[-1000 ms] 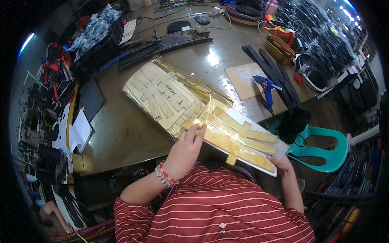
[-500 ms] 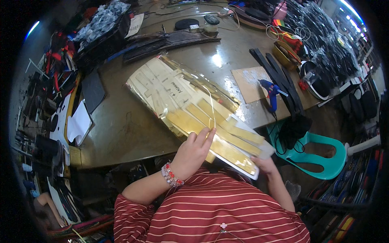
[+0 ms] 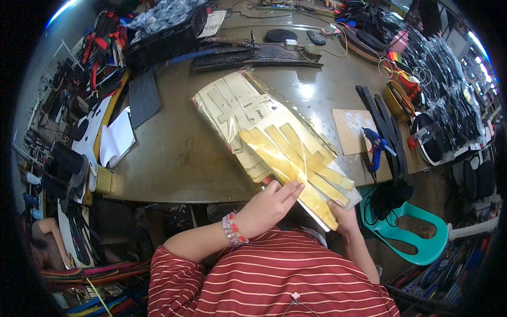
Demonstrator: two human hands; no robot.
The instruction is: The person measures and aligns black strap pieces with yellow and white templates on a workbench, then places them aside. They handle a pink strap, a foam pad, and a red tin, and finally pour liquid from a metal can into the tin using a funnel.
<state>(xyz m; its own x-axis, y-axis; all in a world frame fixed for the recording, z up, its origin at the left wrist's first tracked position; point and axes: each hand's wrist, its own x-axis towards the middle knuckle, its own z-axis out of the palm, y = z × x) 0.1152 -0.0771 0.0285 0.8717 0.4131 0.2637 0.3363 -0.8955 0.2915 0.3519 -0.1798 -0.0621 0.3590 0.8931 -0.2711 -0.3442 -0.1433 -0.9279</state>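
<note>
Across the near edge of the glossy brown table (image 3: 169,158), the left hand (image 3: 266,210) lays close-set fingers on shiny yellow strip-shaped pieces (image 3: 280,158); whether it pinches cannot be told. The right hand (image 3: 344,216) pinches the lower right corner of the whitish flat sheet (image 3: 353,198) beneath them, which juts past the edge. Their upper end overlaps a slanted clear plastic packet of cream cut-outs (image 3: 248,108). Open tabletop stretches leftward toward a dark grey rectangular sheet (image 3: 144,99); rightward, a blue glue gun (image 3: 376,150) lies near the table's edge, a green plastic chair (image 3: 441,235) beyond.
</note>
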